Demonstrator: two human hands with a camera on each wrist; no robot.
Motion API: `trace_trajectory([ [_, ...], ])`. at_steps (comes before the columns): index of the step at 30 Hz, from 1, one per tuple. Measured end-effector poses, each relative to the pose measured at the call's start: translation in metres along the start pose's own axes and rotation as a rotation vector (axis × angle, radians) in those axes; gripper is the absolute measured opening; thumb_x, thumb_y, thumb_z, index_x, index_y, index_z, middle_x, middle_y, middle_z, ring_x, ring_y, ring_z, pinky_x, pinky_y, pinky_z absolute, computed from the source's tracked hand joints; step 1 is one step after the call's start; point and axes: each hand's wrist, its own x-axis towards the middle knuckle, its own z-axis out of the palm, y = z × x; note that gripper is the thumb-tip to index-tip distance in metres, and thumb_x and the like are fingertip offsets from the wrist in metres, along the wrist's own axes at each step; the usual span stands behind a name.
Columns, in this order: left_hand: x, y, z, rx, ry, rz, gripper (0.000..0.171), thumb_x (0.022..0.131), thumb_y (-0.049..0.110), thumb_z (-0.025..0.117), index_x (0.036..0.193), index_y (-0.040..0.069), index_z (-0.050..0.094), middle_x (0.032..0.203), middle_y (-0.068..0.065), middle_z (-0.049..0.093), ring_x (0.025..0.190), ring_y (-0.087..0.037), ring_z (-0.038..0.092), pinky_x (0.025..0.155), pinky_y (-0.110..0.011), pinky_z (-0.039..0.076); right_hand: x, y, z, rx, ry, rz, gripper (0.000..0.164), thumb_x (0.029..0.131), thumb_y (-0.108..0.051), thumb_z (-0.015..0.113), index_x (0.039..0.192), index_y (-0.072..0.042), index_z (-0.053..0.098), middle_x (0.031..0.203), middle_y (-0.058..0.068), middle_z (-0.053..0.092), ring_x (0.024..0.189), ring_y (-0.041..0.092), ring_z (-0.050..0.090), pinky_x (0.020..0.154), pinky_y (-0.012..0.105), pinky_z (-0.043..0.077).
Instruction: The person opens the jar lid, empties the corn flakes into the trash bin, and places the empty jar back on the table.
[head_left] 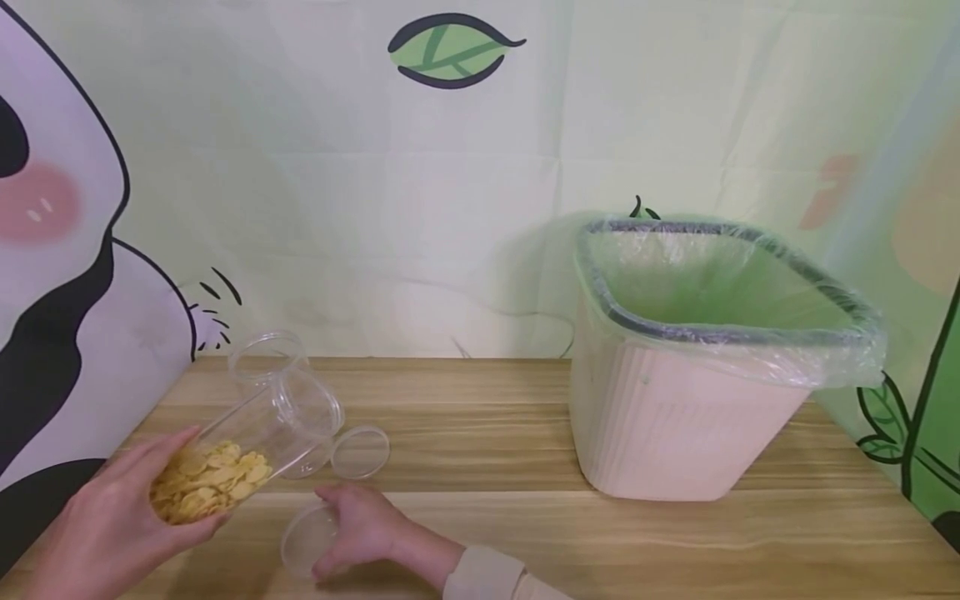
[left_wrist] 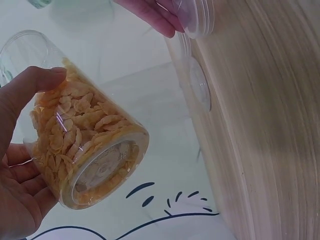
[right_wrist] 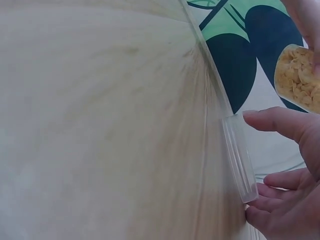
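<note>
My left hand grips a clear plastic jar partly filled with corn flakes. The jar is tilted, its open mouth pointing up and to the right, away from the hand. Low over the table, my right hand spans a clear round lid, thumb at one edge and fingers at the opposite one. In the right wrist view the same lid appears edge-on between thumb and fingertips, close against the tabletop.
A second clear lid lies on the wooden table beyond my right hand. Behind the held jar stands another clear container, partly hidden. A pale pink bin with a plastic liner stands at the right, before a printed backdrop.
</note>
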Motion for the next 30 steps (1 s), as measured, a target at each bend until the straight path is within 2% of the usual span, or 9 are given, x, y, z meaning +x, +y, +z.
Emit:
trace_trajectory([
  [5, 0.000, 0.001, 0.000, -0.003, 0.014, 0.008, 0.094, 0.042, 0.032, 0.089, 0.120, -0.004, 0.050, 0.111, -0.024, 0.052, 0.087, -0.038, 0.052, 0.063, -0.052, 0.043, -0.003, 0.003, -0.003, 0.118, 0.001, 0.026, 0.085, 0.052, -0.025, 0.086, 0.129, -0.012, 0.050, 0.114, -0.005, 0.059, 0.100, 0.004, 0.053, 0.086, 0.017, 0.042],
  [11, 0.000, 0.001, 0.000, 0.000, 0.012, 0.003, 0.095, 0.042, 0.032, 0.088, 0.120, -0.004, 0.050, 0.111, -0.024, 0.052, 0.087, -0.038, 0.052, 0.064, -0.053, 0.043, -0.006, 0.009, -0.009, 0.292, -0.004, 0.039, 0.083, 0.053, -0.018, 0.085, 0.128, -0.011, 0.051, 0.112, -0.001, 0.061, 0.093, 0.005, 0.055, 0.080, 0.017, 0.044],
  [14, 0.001, 0.000, 0.000, -0.005, 0.021, 0.012, 0.094, 0.042, 0.031, 0.088, 0.120, -0.004, 0.050, 0.110, -0.024, 0.052, 0.085, -0.037, 0.052, 0.062, -0.052, 0.043, -0.009, 0.011, -0.013, 0.353, -0.014, 0.041, 0.082, 0.054, -0.016, 0.085, 0.129, -0.012, 0.051, 0.118, 0.000, 0.059, 0.099, 0.007, 0.055, 0.084, 0.020, 0.044],
  [18, 0.001, 0.000, -0.001, -0.008, 0.030, 0.017, 0.093, 0.041, 0.031, 0.089, 0.119, -0.004, 0.051, 0.111, -0.023, 0.052, 0.084, -0.037, 0.053, 0.062, -0.052, 0.043, -0.012, 0.014, -0.016, 0.384, -0.025, 0.034, 0.082, 0.056, -0.015, 0.085, 0.130, -0.013, 0.050, 0.127, 0.000, 0.053, 0.111, 0.013, 0.052, 0.092, 0.025, 0.043],
  [24, 0.002, 0.001, -0.001, -0.004, -0.002, -0.002, 0.094, 0.043, 0.032, 0.089, 0.120, -0.005, 0.049, 0.111, -0.024, 0.051, 0.083, -0.037, 0.052, 0.062, -0.051, 0.044, -0.021, 0.017, -0.024, 0.426, -0.040, 0.011, 0.082, 0.058, -0.017, 0.083, 0.132, -0.011, 0.047, 0.131, -0.004, 0.051, 0.117, 0.014, 0.049, 0.095, 0.027, 0.041],
  [30, 0.005, 0.002, -0.002, -0.024, 0.046, 0.053, 0.090, 0.043, 0.029, 0.088, 0.118, -0.004, 0.051, 0.110, -0.021, 0.053, 0.084, -0.036, 0.053, 0.061, -0.050, 0.042, -0.030, 0.019, -0.034, 0.479, -0.044, -0.012, 0.082, 0.060, -0.015, 0.083, 0.133, -0.011, 0.046, 0.133, -0.001, 0.048, 0.117, 0.020, 0.048, 0.095, 0.028, 0.041],
])
